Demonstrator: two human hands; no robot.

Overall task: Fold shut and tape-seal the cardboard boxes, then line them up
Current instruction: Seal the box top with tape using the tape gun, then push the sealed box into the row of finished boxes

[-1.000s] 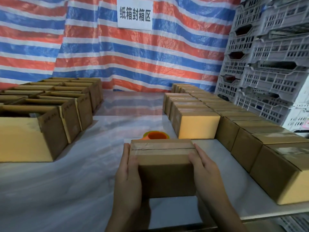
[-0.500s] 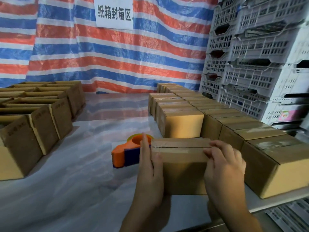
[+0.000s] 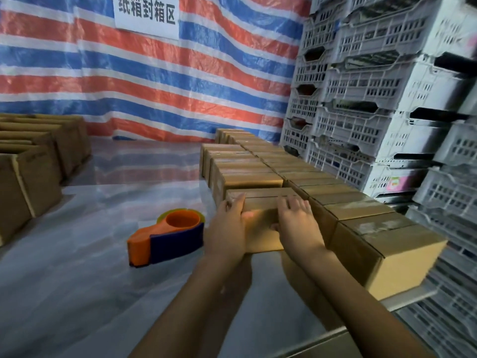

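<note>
Cardboard box (image 3: 260, 200), taped shut, held between two flat hands at the near end of the row (image 3: 242, 164).
Left hand (image 3: 229, 223) lies straight-fingered along the box's left side. Right hand (image 3: 296, 220) spreads over its top front edge, and neither curls round it. The box sits on the tabletop (image 3: 77, 280), seemingly touching the row beyond the fingertips. Push evenly with both palms so it seats square with no gap. The dispenser (image 3: 167, 236) lies left of the left hand.

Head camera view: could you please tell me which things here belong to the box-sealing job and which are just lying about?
Job in hand: the taped box pressed between the left hand and the right hand; the sealed rows beside it; the open boxes at left; the tape dispenser.

Just there: the plastic crates; the striped tarp; the wall sign.
</note>
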